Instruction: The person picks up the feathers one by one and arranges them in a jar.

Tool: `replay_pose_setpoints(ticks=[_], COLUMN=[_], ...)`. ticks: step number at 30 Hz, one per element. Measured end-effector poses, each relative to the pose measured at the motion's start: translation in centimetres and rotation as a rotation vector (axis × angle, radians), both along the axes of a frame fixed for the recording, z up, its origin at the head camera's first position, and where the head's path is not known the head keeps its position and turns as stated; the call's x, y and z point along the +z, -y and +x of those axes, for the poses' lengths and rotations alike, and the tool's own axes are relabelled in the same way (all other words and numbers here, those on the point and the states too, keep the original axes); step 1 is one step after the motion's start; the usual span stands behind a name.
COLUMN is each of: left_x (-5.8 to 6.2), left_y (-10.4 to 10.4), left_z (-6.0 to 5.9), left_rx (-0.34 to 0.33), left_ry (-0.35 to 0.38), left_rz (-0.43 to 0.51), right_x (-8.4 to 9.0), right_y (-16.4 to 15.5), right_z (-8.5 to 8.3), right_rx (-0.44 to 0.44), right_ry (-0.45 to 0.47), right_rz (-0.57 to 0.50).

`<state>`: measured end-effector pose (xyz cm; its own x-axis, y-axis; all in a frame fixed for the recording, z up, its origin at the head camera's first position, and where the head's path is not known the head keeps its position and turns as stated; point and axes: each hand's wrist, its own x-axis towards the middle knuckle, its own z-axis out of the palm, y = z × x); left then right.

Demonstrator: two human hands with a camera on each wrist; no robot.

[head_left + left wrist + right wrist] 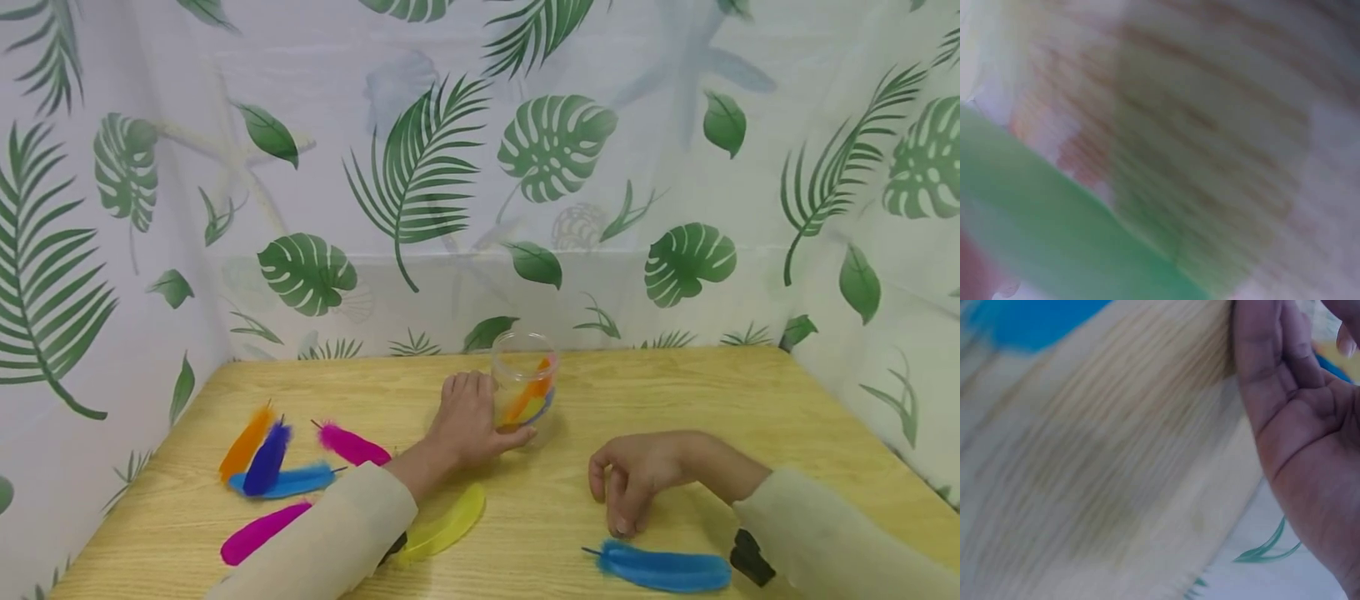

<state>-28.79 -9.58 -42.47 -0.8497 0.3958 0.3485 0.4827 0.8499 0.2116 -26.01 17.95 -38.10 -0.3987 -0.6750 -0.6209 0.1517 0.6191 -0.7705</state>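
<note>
Left hand (468,421) wraps round a clear plastic jar (524,379) standing upright near the middle of the worktop (675,392), thumb at the jar's base on the near side, the other fingers (465,383) curled on its left wall: gripping the jar. Jar holds feathers, orange, yellow and blue visible through the wall. Right hand (637,475) hovers low over the worktop to the right of the jar and apart from it, wrist bent, fingers (618,508) hanging loosely curled downward, holding nothing, tips close to or on the wood, cannot tell which. Blue feather (663,571) lies flat just in front of the right hand, not touched. In the right wrist view the palm (1310,425) shows with fingers relaxed, a blurred blue patch top left and wood grain across the rest. Yellow feather (446,529) lies beside the left forearm sleeve (337,542), partly under it. Further left on the worktop a loose group: orange feather (246,443), purple feather (267,458) lying across a second blue feather (296,481), a magenta feather (352,446) near the wrist, another magenta feather (258,532) at the near edge. Left wrist view too blurred to read, only wood grain and a green band. Leaf-print curtain (555,150) surrounds the worktop on three sides
</note>
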Motion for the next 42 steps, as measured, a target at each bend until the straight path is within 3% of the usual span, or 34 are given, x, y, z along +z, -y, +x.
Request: replay_pose_setpoints(ticks=[6,11,15,24,34,42], left_x=[0.0,0.2,0.2,0.1,0.0,0.2], left_y=[0.0,-0.1,0.0,0.3,0.2,0.2], left_z=[-0.2,-0.1,0.0,0.1,0.1,0.0], left_rx=[0.014,0.019,0.02,0.024,0.024,0.016], left_ry=[0.014,0.03,0.028,0.041,0.036,0.034], left_rz=[-0.007,-0.012,-0.012,-0.012,-0.014,-0.016], right_x=[0.7,0.7,0.5,-0.4,-0.4,-0.3], right_y=[1.4,1.9,1.6,0.8,1.4,1.1], right_z=[0.6,0.9,0.8,0.5,0.9,0.9], right_rx=[0.12,0.132,0.11,0.004,-0.127,-0.108], right_ry=[-0.13,-0.182,-0.159,-0.1,-0.045,0.033], right_rz=[0.111,0.153,0.119,-0.071,-0.088,-0.116])
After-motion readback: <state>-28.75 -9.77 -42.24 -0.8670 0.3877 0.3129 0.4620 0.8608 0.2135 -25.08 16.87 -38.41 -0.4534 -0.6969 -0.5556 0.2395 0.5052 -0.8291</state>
